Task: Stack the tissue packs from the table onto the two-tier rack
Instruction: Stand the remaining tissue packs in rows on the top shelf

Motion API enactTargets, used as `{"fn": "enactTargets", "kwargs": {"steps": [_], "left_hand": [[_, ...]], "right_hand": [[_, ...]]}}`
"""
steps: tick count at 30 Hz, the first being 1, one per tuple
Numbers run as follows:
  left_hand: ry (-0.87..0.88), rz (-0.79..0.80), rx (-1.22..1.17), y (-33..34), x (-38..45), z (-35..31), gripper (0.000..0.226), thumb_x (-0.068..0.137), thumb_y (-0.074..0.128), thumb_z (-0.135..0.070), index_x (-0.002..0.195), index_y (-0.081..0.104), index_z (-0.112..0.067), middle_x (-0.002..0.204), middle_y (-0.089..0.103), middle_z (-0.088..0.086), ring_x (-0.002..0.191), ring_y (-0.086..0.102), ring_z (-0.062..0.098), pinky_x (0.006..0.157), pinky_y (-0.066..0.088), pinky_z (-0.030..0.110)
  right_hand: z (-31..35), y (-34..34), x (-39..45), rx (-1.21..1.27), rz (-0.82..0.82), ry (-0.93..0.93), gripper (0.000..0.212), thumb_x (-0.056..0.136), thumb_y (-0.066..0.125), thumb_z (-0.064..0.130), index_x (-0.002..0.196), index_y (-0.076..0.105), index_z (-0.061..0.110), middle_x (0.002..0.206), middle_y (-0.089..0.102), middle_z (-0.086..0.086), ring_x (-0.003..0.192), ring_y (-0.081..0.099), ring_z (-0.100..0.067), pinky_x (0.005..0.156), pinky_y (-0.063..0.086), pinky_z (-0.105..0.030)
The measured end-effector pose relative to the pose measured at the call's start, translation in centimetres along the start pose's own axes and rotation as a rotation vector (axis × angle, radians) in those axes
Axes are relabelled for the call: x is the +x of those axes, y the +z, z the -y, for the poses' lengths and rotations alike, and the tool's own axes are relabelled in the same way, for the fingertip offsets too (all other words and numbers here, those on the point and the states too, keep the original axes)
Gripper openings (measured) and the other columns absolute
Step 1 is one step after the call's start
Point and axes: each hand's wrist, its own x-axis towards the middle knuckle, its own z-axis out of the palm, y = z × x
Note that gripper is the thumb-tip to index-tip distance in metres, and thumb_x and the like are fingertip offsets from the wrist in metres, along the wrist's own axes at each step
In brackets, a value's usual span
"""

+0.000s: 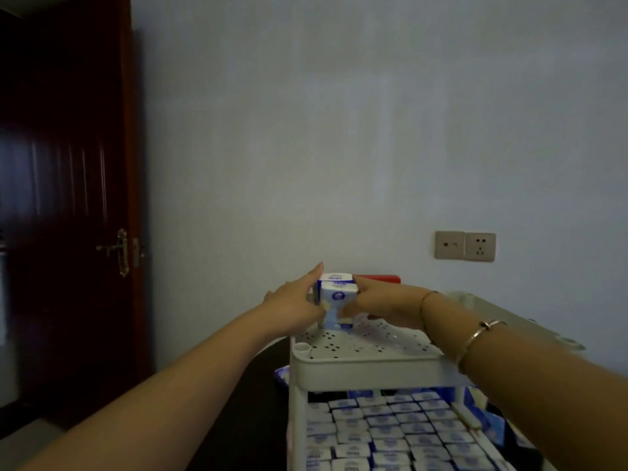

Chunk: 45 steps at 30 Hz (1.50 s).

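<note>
Both forearms are bare; the right wrist wears two thin bangles [475, 338].

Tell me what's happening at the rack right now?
A person is setting tissue packs at the far end of the rack's top tier. The left hand and right hand press on the small stack from either side, thumbs in front. The rest of the top tier is bare. The lower tier is already filled with rows of packs.
</note>
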Motion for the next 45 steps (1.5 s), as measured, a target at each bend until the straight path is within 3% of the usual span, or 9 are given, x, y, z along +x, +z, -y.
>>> {"fn": "enactTargets", "kwargs": {"steps": [6,9,13,22,28,31,35,42,45], "left_hand": [[-0.02,-0.062,0.313,0.5,0.9,-0.7,0.075,0.095,0.046,-0.04,0.152,-0.001,-0.031,0.158,0.022,0.002,0.147,0.003,0.028,0.116,-0.002,0.052],[-0.077,-0.062,0.208,1.0,1.7,-0.3,0.077,0.094,0.046,-0.037,0.153,0.0,-0.02,0.153,0.032,0.008,0.143,0.023,0.03,0.117,0.012,0.051],[-0.077,-0.107,0.077,1.3,2.1,-0.1,0.046,0.089,0.053,-0.027,0.132,0.042,-0.012,0.13,0.056,0.011,0.115,0.054,0.027,0.101,0.041,0.045],[-0.104,-0.166,0.066,0.7,1.3,-0.3,0.043,0.088,0.058,-0.017,0.13,0.052,-0.011,0.124,0.06,0.014,0.112,0.056,0.03,0.097,0.046,0.04],[-0.161,-0.175,0.027,0.4,0.5,-0.7,0.041,0.086,0.065,-0.02,0.121,0.048,-0.006,0.121,0.059,0.013,0.108,0.057,0.027,0.083,0.045,0.031],[-0.158,-0.202,0.035,-0.1,-0.3,-1.9,0.044,0.089,0.061,-0.02,0.125,0.041,-0.005,0.13,0.052,0.015,0.113,0.054,0.028,0.08,0.042,0.03],[-0.059,-0.316,0.037,0.1,-2.6,-4.4,0.067,0.091,0.055,-0.02,0.148,0.022,-0.01,0.148,0.034,0.014,0.131,0.04,0.028,0.102,0.036,0.033],[0.331,-0.338,0.0,4.7,-5.3,-13.2,0.048,0.091,0.057,-0.02,0.137,0.041,-0.021,0.139,0.046,-0.004,0.124,0.042,0.007,0.096,0.031,0.019],[0.461,-0.253,-0.078,8.8,-5.4,-17.2,0.041,0.091,0.055,-0.02,0.131,0.045,-0.027,0.136,0.047,-0.01,0.124,0.043,0.005,0.099,0.037,0.022]], "right_hand": [[-0.8,0.7,0.4,-0.091,-0.066,0.06,0.055,0.084,0.059,0.01,0.134,0.038,0.006,0.125,0.054,-0.017,0.112,0.053,-0.029,0.101,0.046,-0.041],[-0.6,1.0,0.3,-0.104,-0.024,0.01,0.041,0.091,0.048,0.006,0.132,0.047,0.009,0.126,0.057,-0.016,0.113,0.054,-0.029,0.103,0.043,-0.038],[-0.3,1.4,0.6,-0.186,-0.022,-0.021,0.029,0.093,0.043,0.012,0.12,0.055,0.012,0.113,0.06,-0.013,0.097,0.054,-0.023,0.095,0.044,-0.034],[0.6,2.3,0.2,-0.648,-0.04,-0.061,0.037,0.101,0.03,0.021,0.132,0.047,0.013,0.134,0.05,-0.014,0.102,0.045,-0.025,0.1,0.03,-0.031],[0.5,1.8,-0.2,-0.697,-0.021,-0.046,0.031,0.099,0.035,0.022,0.122,0.053,0.011,0.126,0.054,-0.015,0.1,0.046,-0.025,0.098,0.033,-0.034],[0.2,0.7,-0.8,-0.628,-0.105,-0.037,0.028,0.096,0.04,0.021,0.11,0.058,0.005,0.119,0.059,-0.014,0.104,0.053,-0.029,0.095,0.042,-0.037],[0.5,-2.0,-3.8,-0.502,-0.24,-0.09,0.033,0.094,0.044,0.018,0.12,0.06,0.006,0.123,0.06,-0.012,0.112,0.055,-0.027,0.096,0.043,-0.035],[-4.3,-5.7,-12.7,-0.26,-0.655,-0.368,0.021,0.088,0.048,0.007,0.1,0.063,0.017,0.105,0.063,0.0,0.093,0.054,-0.012,0.071,0.037,-0.009],[-8.3,-7.4,-16.3,-0.164,-0.81,-0.365,0.021,0.087,0.049,0.006,0.097,0.06,0.021,0.105,0.06,0.005,0.099,0.051,-0.01,0.077,0.038,-0.018]]}}
